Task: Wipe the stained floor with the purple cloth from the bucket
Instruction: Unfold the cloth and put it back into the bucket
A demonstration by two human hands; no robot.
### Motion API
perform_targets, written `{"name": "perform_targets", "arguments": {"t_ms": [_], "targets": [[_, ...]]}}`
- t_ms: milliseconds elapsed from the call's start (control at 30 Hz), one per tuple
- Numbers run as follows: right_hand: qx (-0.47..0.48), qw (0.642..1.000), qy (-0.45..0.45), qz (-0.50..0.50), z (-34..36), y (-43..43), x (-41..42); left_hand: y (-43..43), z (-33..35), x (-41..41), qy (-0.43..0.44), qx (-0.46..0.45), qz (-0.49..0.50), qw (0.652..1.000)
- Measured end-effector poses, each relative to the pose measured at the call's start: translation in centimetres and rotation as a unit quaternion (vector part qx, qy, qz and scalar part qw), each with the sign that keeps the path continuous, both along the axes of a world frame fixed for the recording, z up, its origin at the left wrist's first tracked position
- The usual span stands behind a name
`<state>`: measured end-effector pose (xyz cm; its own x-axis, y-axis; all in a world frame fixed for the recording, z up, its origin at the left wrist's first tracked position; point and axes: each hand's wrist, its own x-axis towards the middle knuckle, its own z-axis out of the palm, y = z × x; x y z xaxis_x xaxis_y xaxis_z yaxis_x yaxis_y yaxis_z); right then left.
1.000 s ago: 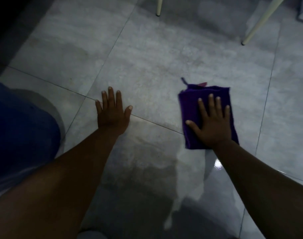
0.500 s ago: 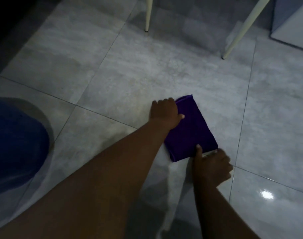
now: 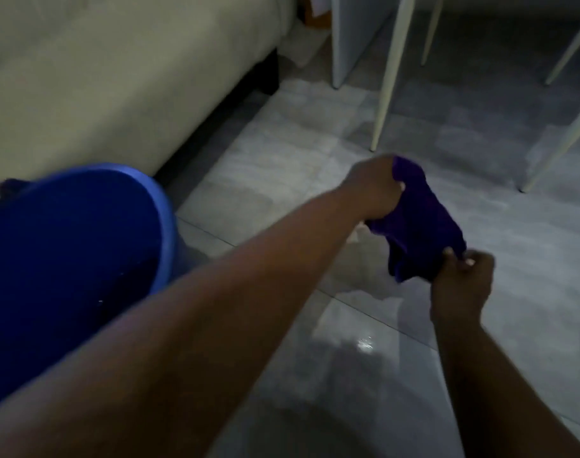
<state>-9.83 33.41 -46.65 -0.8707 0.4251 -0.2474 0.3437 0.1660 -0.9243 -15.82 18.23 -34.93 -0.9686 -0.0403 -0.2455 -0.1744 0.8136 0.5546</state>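
Observation:
The purple cloth (image 3: pixel 417 223) hangs bunched in the air above the grey tiled floor (image 3: pixel 275 170), held between both hands. My left hand (image 3: pixel 373 186) grips its upper far end. My right hand (image 3: pixel 462 285) pinches its lower near corner. A wet, shiny patch (image 3: pixel 358 328) lies on the tiles below the cloth. The blue bucket (image 3: pixel 164 223) stands at the left, its inside dark, partly behind my left forearm.
A beige sofa (image 3: pixel 100 77) with a dark base runs along the far left. White chair or table legs (image 3: pixel 389 77) stand on the floor beyond the cloth, another leg (image 3: pixel 559 150) at the right. A grey panel (image 3: pixel 351 38) stands at the back.
Both hands have lifted the cloth off the floor, where it lay folded flat. The view has swung left and up, bringing the bucket and sofa into sight.

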Motion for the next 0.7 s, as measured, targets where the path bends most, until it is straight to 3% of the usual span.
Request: {"name": "perform_targets", "arguments": {"t_ms": [67,133,200,300,400,467,600,700], "targets": [[-0.116,0.989,0.072,0.052,5.3,-3.0,-2.5,-5.0,5.3,0.5,0.048,0.005,0.068,0.996],[-0.238,0.958,0.083,0.136,10.7,-6.5,-4.2,-10.1,10.3,2.6,0.113,0.058,0.151,0.980],[-0.280,0.926,0.081,0.238,15.1,-10.5,-4.9,-15.0,13.7,6.1,0.167,0.113,0.208,0.957],[-0.261,0.882,0.099,0.380,18.3,-17.0,-4.7,-21.4,14.9,12.6,0.188,0.169,0.271,0.929],[-0.247,0.834,0.051,0.491,18.7,-21.8,-2.4,-24.7,12.3,19.3,0.198,0.114,0.352,0.908],[-0.237,0.813,0.011,0.531,17.6,-23.5,-1.1,-25.2,10.3,22.7,0.172,0.086,0.356,0.915],[-0.195,0.807,-0.058,0.554,14.2,-23.8,0.2,-24.9,7.0,26.3,0.052,0.077,0.312,0.945],[-0.137,0.802,-0.063,0.577,12.0,-23.3,0.7,-24.9,5.5,26.7,-0.021,0.158,0.295,0.942]]}}
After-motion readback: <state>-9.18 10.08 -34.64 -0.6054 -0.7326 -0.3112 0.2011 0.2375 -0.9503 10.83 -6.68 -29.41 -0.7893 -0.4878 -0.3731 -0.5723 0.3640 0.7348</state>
